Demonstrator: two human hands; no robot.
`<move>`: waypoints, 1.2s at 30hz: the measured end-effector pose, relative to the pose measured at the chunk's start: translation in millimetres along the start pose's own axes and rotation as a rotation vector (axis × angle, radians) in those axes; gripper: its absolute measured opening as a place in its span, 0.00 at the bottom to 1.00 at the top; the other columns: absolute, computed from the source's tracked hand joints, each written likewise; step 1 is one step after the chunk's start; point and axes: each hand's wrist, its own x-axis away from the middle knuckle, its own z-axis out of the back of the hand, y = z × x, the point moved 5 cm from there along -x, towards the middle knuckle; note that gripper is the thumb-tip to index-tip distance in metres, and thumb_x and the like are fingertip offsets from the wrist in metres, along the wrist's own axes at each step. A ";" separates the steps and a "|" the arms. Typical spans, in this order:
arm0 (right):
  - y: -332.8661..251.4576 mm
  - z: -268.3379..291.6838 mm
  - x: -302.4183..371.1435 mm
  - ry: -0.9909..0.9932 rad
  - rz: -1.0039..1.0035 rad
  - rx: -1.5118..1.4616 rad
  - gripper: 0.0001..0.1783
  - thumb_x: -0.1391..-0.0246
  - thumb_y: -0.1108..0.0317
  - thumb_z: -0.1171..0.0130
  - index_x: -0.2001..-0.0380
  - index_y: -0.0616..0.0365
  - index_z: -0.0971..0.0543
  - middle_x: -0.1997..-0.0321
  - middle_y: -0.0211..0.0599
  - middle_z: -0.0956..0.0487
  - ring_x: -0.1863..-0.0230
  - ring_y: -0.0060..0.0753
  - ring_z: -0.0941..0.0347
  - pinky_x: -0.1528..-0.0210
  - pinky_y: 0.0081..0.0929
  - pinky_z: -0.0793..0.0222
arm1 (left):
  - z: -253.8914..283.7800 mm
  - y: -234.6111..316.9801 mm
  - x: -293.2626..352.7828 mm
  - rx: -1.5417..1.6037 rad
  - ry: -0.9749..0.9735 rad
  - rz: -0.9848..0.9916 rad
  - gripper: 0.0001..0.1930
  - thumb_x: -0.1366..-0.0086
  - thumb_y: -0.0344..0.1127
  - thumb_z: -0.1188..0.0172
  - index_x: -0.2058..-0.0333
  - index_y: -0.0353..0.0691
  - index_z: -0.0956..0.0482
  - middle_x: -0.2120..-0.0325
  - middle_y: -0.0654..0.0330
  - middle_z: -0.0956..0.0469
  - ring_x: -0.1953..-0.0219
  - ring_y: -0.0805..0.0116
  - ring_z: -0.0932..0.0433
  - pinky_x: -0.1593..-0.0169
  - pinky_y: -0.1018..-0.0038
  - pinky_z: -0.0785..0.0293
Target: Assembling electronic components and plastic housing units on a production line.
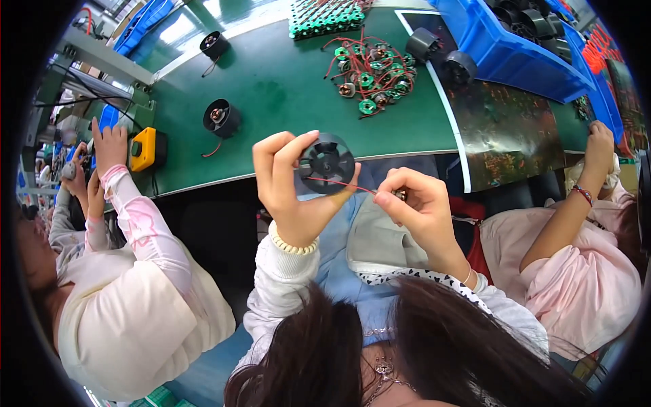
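My left hand (290,200) holds a black round fan housing (327,150) by its rim, between the thumb and the fingers. The housing is tilted so its spoked, hubbed side shows. A thin red wire (354,184) stretches from the housing to my right hand (426,216), whose thumb and forefinger are pinched together around its end. A small copper-coloured part (401,195) peeks out between the right fingers, mostly hidden. Both hands are raised just off the front edge of the green table (271,149).
Two black housings with wires (222,118) stand on the left. A pile of wired coil boards (374,71) lies ahead, below a green rack (325,19). Right are loose housings (460,67), a blue bin (536,61) and a dark sheet (502,129). Co-workers sit either side; a yellow switch box (148,150) is left.
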 end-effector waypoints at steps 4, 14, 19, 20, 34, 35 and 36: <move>-2.4 -11.9 -0.5 -0.034 0.082 0.127 0.02 0.48 0.77 0.39 0.74 0.63 0.21 0.75 0.28 0.24 0.77 0.17 0.37 0.74 0.15 0.43 | 9.9 -10.8 7.2 -0.050 0.082 0.028 0.36 0.62 0.26 0.23 0.52 0.39 0.34 0.55 0.53 0.27 0.59 0.63 0.25 0.55 0.71 0.27; -9.2 -17.6 -5.0 -0.022 0.093 0.125 0.01 0.50 0.77 0.37 0.74 0.64 0.18 0.77 0.28 0.22 0.78 0.17 0.38 0.75 0.14 0.45 | 4.5 -26.4 12.5 0.305 0.124 0.147 0.37 0.57 0.27 0.24 0.48 0.39 0.35 0.55 0.54 0.26 0.59 0.64 0.25 0.56 0.72 0.26; -9.2 -15.2 -6.7 -0.007 0.001 0.067 0.01 0.50 0.77 0.36 0.73 0.63 0.17 0.76 0.28 0.21 0.79 0.16 0.38 0.76 0.14 0.45 | 3.4 -21.3 4.3 0.157 0.019 0.116 0.37 0.55 0.27 0.25 0.46 0.39 0.34 0.57 0.55 0.25 0.57 0.62 0.25 0.53 0.71 0.27; -10.0 -15.3 -6.5 0.003 -0.021 0.055 0.01 0.50 0.77 0.36 0.73 0.63 0.17 0.76 0.28 0.20 0.79 0.16 0.38 0.76 0.13 0.46 | 2.2 -21.8 5.5 0.144 0.037 0.085 0.37 0.54 0.27 0.26 0.45 0.39 0.35 0.57 0.55 0.25 0.57 0.62 0.25 0.53 0.71 0.27; -32.5 -15.7 -12.3 0.044 0.141 0.206 0.04 0.51 0.81 0.38 0.71 0.65 0.18 0.74 0.31 0.20 0.79 0.17 0.33 0.75 0.11 0.40 | 5.7 9.3 -2.7 -0.258 -0.086 -0.179 0.38 0.60 0.29 0.27 0.45 0.40 0.30 0.51 0.54 0.24 0.52 0.56 0.28 0.45 0.64 0.31; -32.6 -16.1 -12.8 0.046 0.157 0.228 0.04 0.52 0.81 0.37 0.70 0.65 0.18 0.74 0.31 0.20 0.79 0.17 0.33 0.75 0.11 0.40 | 6.4 8.5 -1.5 -0.237 -0.051 -0.156 0.37 0.60 0.28 0.27 0.46 0.40 0.29 0.50 0.53 0.24 0.52 0.56 0.28 0.46 0.65 0.30; -32.8 -16.7 -13.1 0.048 0.173 0.250 0.04 0.52 0.81 0.37 0.70 0.65 0.18 0.74 0.31 0.20 0.79 0.17 0.33 0.75 0.12 0.40 | 7.0 7.6 -0.2 -0.216 -0.017 -0.135 0.37 0.60 0.27 0.28 0.47 0.40 0.27 0.50 0.53 0.24 0.53 0.57 0.27 0.47 0.66 0.29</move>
